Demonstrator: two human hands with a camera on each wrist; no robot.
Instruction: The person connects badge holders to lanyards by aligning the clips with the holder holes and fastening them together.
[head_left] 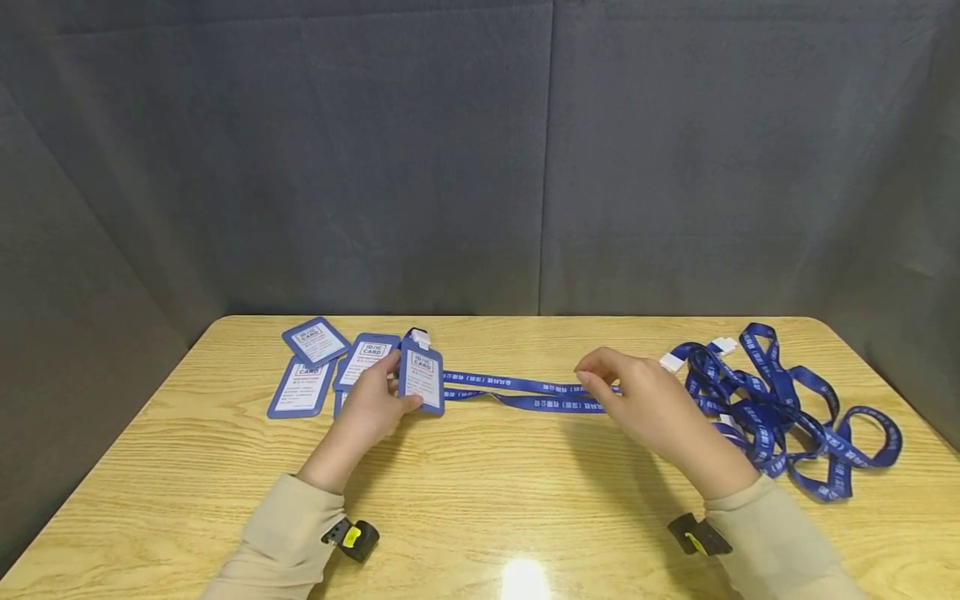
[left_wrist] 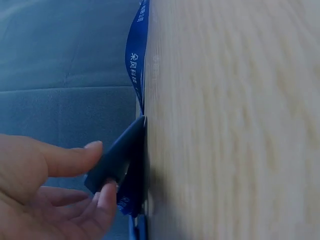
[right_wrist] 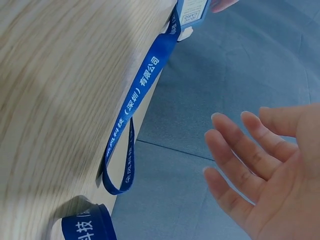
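Note:
In the head view my left hand pinches a blue-framed ID card holder by its side, thumb on the near edge. The left wrist view shows the holder tilted between thumb and fingers. A white clip sits at its top, with a blue lanyard stretching rightward along the table. My right hand is over the lanyard's right end, fingers loosely bent. Nothing is in that palm in the right wrist view, where the lanyard ends in a loop on the table.
Several more card holders lie overlapping at the left, partly behind my left hand. A tangled heap of blue lanyards with white clips covers the right side of the wooden table. A dark curtain hangs behind.

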